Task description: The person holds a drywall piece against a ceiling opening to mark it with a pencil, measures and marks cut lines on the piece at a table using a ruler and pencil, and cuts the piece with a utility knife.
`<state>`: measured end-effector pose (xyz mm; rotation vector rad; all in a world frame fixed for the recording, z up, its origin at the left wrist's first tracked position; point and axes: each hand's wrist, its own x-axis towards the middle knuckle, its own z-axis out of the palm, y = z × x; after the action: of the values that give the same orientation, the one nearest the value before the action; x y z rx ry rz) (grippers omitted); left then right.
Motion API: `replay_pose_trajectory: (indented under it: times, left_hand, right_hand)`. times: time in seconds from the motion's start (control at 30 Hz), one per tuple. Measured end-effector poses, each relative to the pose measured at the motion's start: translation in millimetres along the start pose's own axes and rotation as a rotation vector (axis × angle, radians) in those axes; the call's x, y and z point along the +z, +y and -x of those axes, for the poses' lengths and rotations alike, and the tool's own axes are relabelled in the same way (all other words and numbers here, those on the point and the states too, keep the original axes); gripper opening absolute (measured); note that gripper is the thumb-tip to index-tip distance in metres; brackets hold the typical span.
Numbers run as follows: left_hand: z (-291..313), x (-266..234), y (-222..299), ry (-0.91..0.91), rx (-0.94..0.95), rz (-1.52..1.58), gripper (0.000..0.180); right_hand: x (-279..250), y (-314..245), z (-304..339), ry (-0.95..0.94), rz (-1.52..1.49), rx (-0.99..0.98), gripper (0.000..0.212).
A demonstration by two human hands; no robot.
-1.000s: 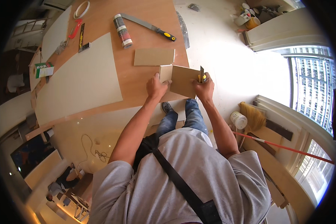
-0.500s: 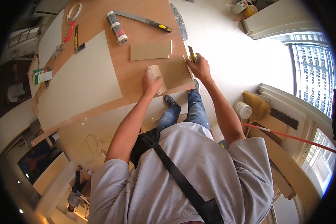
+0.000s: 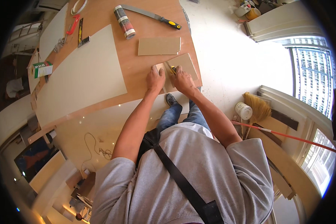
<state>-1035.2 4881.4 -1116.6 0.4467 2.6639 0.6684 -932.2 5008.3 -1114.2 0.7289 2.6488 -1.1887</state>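
Observation:
Along the near edge of the brown-topped table, a tan board piece (image 3: 186, 63) lies under both my hands. My left hand (image 3: 155, 79) is closed on its left side, the thumb over the face. In my right hand (image 3: 183, 81) is a yellow-and-black utility knife (image 3: 171, 68), its blade pointing up and left over the board close to my left thumb. Whether the blade touches the board I cannot tell. Just beyond lies a second tan board piece (image 3: 159, 46), notched at its right end.
Farther back on the table (image 3: 128, 67) are a handsaw (image 3: 153, 17), a striped roll (image 3: 124, 22), a try square (image 3: 81, 35) and a red-handled tool (image 3: 74, 25). A large white sheet (image 3: 86, 71) covers the left side. A broom head (image 3: 257, 106) and white bucket (image 3: 243, 111) stand right.
The board piece has gone from being held up and tilted to lying on the table. My right hand has moved left with the knife, from the board's right edge to near my left hand.

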Motion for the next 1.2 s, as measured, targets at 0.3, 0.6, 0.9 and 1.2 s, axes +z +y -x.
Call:
replay_pose_trajectory:
  times: [0.3,0.6,0.9,1.2]
  left_hand:
    - [3.9,9.8,0.3,0.061,0.042,0.088,0.043]
    - [19.5,22.7,0.4,0.097,-0.027,0.137,0.042]
    - [-18.0,-4.9,-14.5,-0.043,0.017,0.302,0.046]
    - [-28.2,-0.8,-32.5,-0.088,0.065,0.522,0.052]
  right_hand:
    - [13.1,-24.7,-9.9,-0.003,0.072,0.018,0.028]
    - [-1.2,-14.9,71.7,-0.119,0.114,0.067,0.032]
    - [-35.0,32.2,158.9,0.000,0.162,0.310,0.040]
    - [-13.6,-11.6,50.5,-0.021,0.129,0.086,0.034]
